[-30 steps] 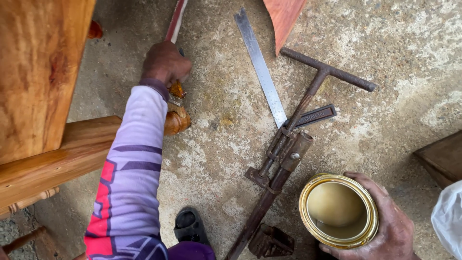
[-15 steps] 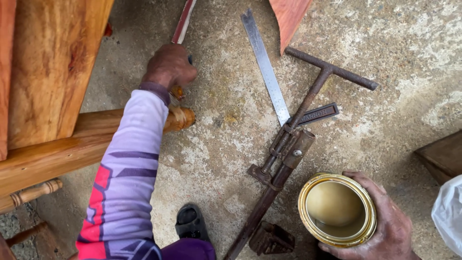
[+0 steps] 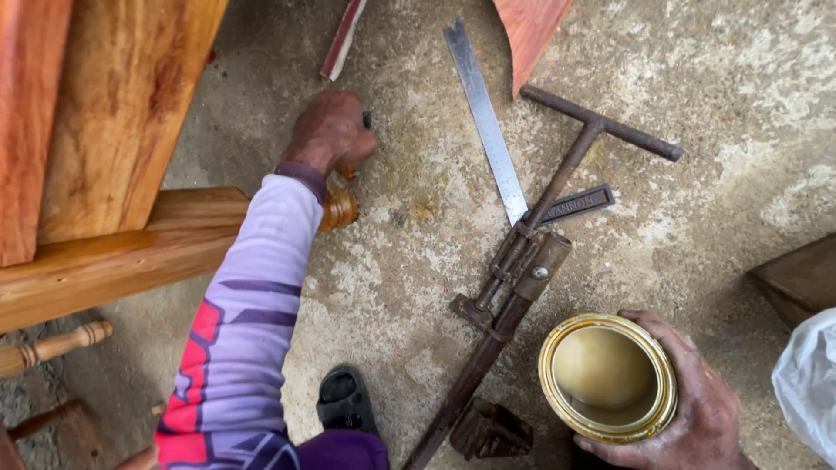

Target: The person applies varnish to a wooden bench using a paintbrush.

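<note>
At my far left stands a wooden furniture frame (image 3: 122,252), reddish planks rising from a horizontal rail, with a turned spindle (image 3: 52,346) lower down. My left hand (image 3: 331,130) is curled shut, knuckles up, on something small at the end of that rail, just above the rounded wooden foot (image 3: 338,209); a dark tip pokes out past my fingers, but I cannot tell what it is. Below my sleeve, my sandal (image 3: 347,400) rests on the concrete floor (image 3: 723,130).

Moving right, a steel ruler (image 3: 488,130) lies with its long axis running up and slightly left, and across its lower end lies a rusty bar clamp (image 3: 522,270), slanting from its T-handle at upper right down to lower left.

Further right, my right hand (image 3: 697,409) wraps around the side of an open tin can (image 3: 607,379), gripping it upright. Inside sits a smooth tan liquid, filling it fairly high. The can lies well apart from my left hand, down and to the right, with the clamp between them. A white plastic bag (image 3: 805,383) shows at the right edge.
</note>
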